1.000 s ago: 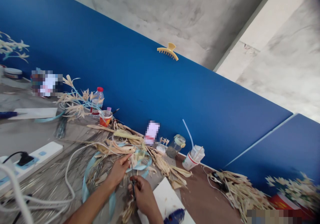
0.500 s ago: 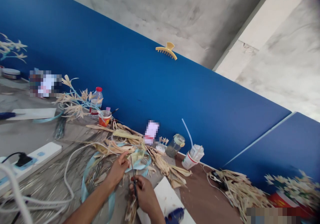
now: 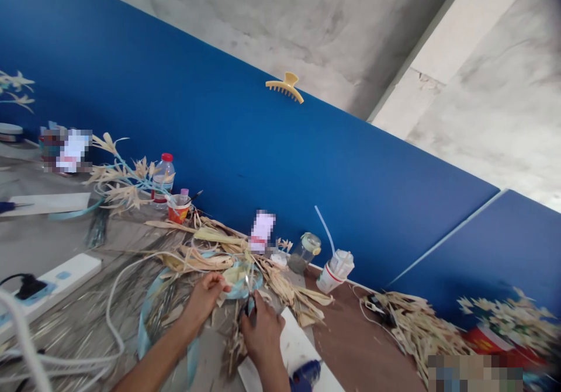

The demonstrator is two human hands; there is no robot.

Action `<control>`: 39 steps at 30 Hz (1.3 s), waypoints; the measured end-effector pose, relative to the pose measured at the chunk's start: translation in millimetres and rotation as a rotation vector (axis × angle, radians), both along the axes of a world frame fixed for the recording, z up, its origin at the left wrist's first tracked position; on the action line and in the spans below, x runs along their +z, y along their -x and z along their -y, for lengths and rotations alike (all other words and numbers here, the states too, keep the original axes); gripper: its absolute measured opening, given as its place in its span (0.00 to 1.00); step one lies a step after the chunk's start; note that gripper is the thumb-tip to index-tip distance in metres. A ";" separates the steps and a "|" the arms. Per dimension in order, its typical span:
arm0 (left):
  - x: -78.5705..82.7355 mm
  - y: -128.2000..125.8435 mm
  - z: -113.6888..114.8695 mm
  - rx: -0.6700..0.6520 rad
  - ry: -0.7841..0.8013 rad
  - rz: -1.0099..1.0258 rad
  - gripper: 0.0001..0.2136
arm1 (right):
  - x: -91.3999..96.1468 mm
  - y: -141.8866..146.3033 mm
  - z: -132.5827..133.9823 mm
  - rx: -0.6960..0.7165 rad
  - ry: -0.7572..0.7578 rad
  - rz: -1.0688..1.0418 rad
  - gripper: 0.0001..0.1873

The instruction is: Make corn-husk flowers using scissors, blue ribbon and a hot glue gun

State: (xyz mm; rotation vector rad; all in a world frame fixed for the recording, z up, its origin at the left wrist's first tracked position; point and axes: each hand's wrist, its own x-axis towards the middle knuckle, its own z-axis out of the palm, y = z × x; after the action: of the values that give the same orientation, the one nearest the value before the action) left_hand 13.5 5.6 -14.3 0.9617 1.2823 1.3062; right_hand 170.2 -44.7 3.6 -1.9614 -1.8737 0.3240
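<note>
My left hand [image 3: 205, 299] pinches a pale dried leaf strip [image 3: 233, 275] lying over a light blue ribbon loop [image 3: 151, 313]. My right hand [image 3: 263, 330] is closed round a pair of scissors [image 3: 249, 298] whose blades point up at that strip. Both hands work low in the view, amid a heap of dried husk leaves [image 3: 210, 252] on the table.
A blue partition [image 3: 272, 164] with a yellow hair clip [image 3: 284, 87] on top backs the table. Along it stand a water bottle [image 3: 163, 176], an orange cup [image 3: 179, 210], a glass jar [image 3: 307, 252] and a straw cup [image 3: 335, 274]. A power strip [image 3: 48, 278], white cables [image 3: 111, 310], white board [image 3: 293, 351] and blue glue gun [image 3: 307, 374] lie nearby.
The view has drifted slightly right. My right hand has moved up and forward with the scissors toward the leaf strip, while my left hand has kept its pinch.
</note>
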 end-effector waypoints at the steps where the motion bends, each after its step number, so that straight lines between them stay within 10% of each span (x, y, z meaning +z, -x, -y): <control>1: -2.9 -0.5 -0.6 -0.022 -0.007 0.015 0.15 | 0.3 -0.3 0.8 -0.005 0.001 0.052 0.28; 26: 20.4 -9.6 16.7 -0.175 0.053 0.200 0.19 | 6.4 10.8 -2.7 -0.067 -0.026 0.067 0.25; 39: 14.9 -18.8 19.4 -0.295 -0.071 -0.006 0.14 | -5.9 15.2 -8.8 0.063 -0.157 -0.876 0.10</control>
State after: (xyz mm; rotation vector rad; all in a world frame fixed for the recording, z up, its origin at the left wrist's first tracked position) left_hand 32.3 -13.8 0.6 1.1580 1.0572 1.1249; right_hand 155.0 -35.9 -2.3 -1.3178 -1.3189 0.8587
